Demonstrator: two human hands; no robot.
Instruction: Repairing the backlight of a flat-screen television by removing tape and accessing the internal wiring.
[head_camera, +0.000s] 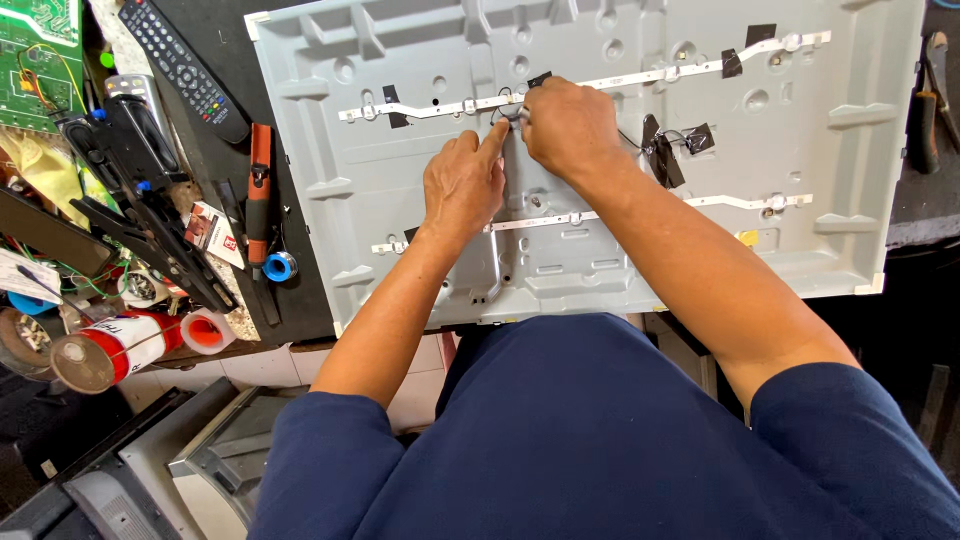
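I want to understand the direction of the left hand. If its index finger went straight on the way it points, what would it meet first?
The left hand points up and slightly right. It would likely meet the upper white strip on the grey panel, beside the right hand, almost at once; depth is unclear.

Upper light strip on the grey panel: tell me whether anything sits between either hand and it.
Nothing visible does. Both the left hand and the right hand are already at the upper light strip on the grey panel, fingertips meeting at a small part on it. Black tape patches lie farther along the strip, clear of the hands.
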